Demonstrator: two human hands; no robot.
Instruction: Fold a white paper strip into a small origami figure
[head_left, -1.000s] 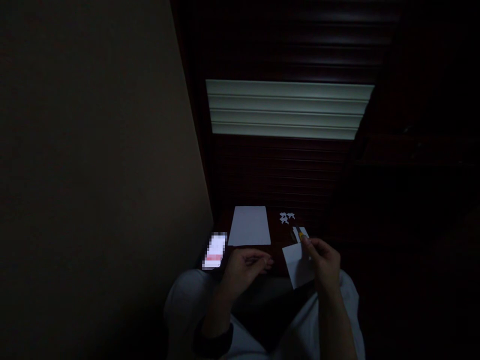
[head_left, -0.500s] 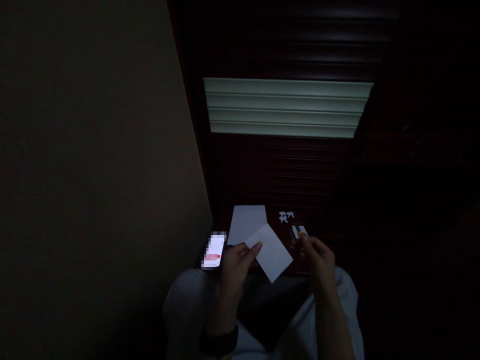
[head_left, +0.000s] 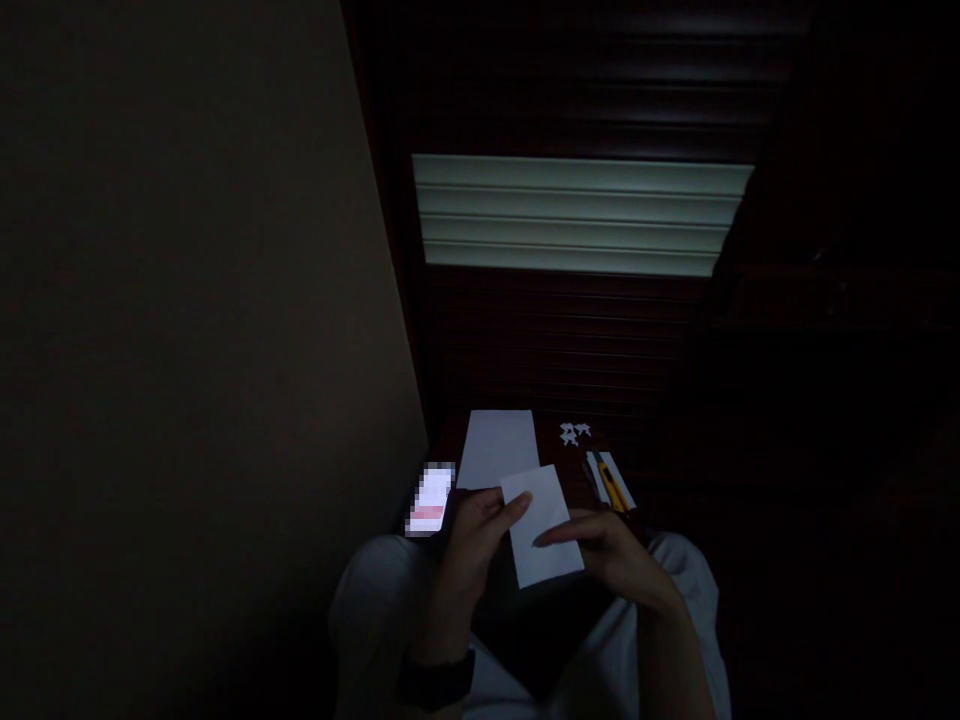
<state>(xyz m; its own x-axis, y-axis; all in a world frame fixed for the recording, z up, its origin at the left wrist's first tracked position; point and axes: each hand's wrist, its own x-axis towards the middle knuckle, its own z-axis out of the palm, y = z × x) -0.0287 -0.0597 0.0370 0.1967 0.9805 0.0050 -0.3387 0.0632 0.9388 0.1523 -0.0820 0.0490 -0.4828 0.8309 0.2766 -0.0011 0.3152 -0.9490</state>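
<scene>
My left hand (head_left: 480,530) grips a small white sheet of paper (head_left: 549,492) by its left edge, thumb on top. My right hand (head_left: 626,562) is at the sheet's right side, one finger stretched across its face and the thumb side at its edge; the fingers underneath are hidden. A larger white sheet (head_left: 499,440) lies behind on the dark tabletop, partly covered by the held one. Beyond my right hand, a yellow utility knife (head_left: 612,488) rests on a narrow white piece of paper (head_left: 625,488), with a dark object beside it that I cannot make out.
Several small white paper cutouts (head_left: 570,432) lie at the back right of the tabletop. A lit phone (head_left: 429,500), its screen blurred, is at the left edge. A wall (head_left: 225,300) rises on the left, and dark slatted panels (head_left: 555,340) stand behind. The room is dim.
My right hand has let go of the utility knife, which now lies at the right, and has moved left onto the paper. The held paper has turned more upright.
</scene>
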